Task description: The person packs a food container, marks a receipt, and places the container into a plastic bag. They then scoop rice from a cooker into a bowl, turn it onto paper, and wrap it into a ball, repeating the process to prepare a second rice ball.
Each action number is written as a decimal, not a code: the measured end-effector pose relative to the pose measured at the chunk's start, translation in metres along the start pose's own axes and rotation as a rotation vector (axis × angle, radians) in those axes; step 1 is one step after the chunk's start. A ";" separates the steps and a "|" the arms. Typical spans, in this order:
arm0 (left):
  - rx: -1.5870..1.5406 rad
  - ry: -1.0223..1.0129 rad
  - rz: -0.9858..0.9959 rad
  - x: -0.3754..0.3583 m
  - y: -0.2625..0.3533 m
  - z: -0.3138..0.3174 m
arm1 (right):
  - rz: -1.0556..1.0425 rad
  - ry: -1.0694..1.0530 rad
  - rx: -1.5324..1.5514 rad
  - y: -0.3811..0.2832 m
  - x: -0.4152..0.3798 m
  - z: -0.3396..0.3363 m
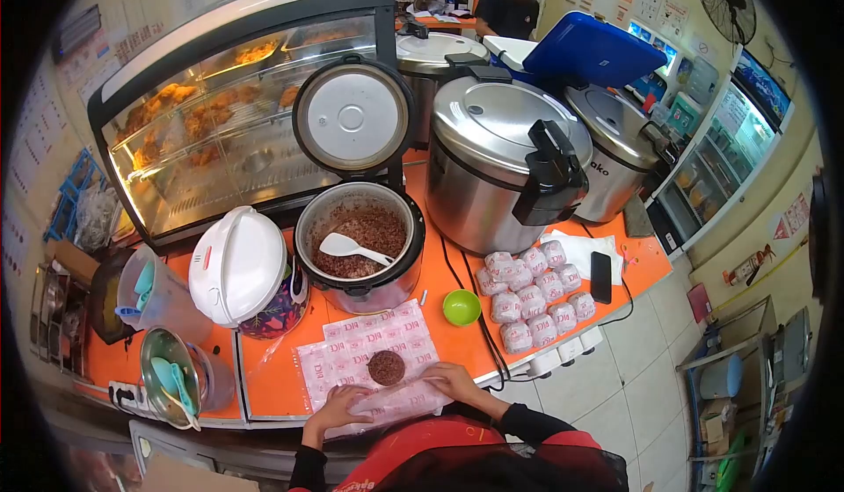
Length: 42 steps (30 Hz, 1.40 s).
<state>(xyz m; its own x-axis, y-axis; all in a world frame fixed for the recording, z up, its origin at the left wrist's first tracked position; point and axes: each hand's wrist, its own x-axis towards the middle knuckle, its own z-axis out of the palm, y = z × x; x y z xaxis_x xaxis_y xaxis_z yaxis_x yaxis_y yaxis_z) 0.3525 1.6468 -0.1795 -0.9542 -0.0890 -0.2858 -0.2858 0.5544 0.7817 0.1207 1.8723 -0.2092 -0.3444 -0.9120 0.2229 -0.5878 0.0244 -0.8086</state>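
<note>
A round mound of brown rice [386, 366] sits on a sheet of printed wrapping paper [365, 351] on the orange counter [457, 338]. My left hand [338, 404] grips the paper's near left edge. My right hand [448, 379] holds the near right edge, and the paper is lifted and folded toward the rice. Behind the paper an open rice cooker [362, 246] holds brown rice with a white paddle [350, 247] in it. A small green bowl [462, 307] stands to the right of the paper.
Several wrapped rice parcels [532, 294] lie at the right beside a black phone [601, 276]. Large steel cookers [497, 167] stand behind. A glass warmer [220, 114] with fried food is at the back left. A person [514, 4] stands far behind.
</note>
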 end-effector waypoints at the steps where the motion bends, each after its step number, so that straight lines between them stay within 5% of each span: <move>1: 0.023 -0.024 0.009 0.000 0.002 -0.002 | 0.014 -0.006 0.012 0.000 0.000 0.000; 4: 0.114 0.015 0.028 0.001 0.000 -0.001 | 0.057 -0.008 0.070 0.001 0.000 0.000; 7: -0.281 0.262 -0.026 0.001 -0.019 0.003 | 0.125 0.049 0.124 0.006 -0.002 0.005; 13: -0.369 0.968 -0.211 0.037 -0.014 0.023 | 0.387 0.229 -0.042 -0.001 0.027 0.021; 14: -0.129 0.977 -0.391 0.036 0.007 0.023 | 0.390 0.186 -0.197 0.002 0.032 0.026; 17: 0.412 0.993 -0.417 0.050 -0.009 0.040 | 0.302 0.136 -0.423 0.015 0.035 0.036; 21: 0.241 0.854 -0.598 0.049 -0.002 0.037 | 0.420 0.054 -0.408 0.004 0.041 0.031; 24: 0.352 1.337 -0.248 0.037 0.017 0.044 | 0.180 0.339 -0.476 -0.010 0.039 0.023; 27: -0.647 1.571 -0.329 0.043 0.052 0.077 | -0.209 0.220 -0.422 -0.012 0.028 0.036; 30: -2.022 0.731 -0.829 0.030 0.047 0.073 | -0.068 0.008 -0.426 -0.033 0.045 0.044; 33: -1.751 1.124 -0.615 0.055 0.011 0.082 | 0.154 0.115 -0.285 -0.013 0.060 0.064; 36: -1.506 1.401 -0.477 0.061 0.004 0.071 | 0.145 0.087 -0.340 -0.007 0.059 0.066; 39: -1.278 1.265 -0.659 0.046 -0.009 0.074 | 0.140 0.068 -0.306 -0.007 0.054 0.064; 42: -0.998 1.194 -0.507 0.037 -0.019 0.085 | 0.133 0.067 -0.351 -0.013 0.046 0.062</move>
<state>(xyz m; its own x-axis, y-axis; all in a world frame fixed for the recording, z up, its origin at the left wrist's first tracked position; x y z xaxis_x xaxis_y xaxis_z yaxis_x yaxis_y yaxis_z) 0.3298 1.7034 -0.2521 -0.1382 -0.8993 -0.4150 -0.0611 -0.4105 0.9098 0.1580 1.8045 -0.2220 -0.4750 -0.8629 0.1728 -0.7457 0.2904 -0.5996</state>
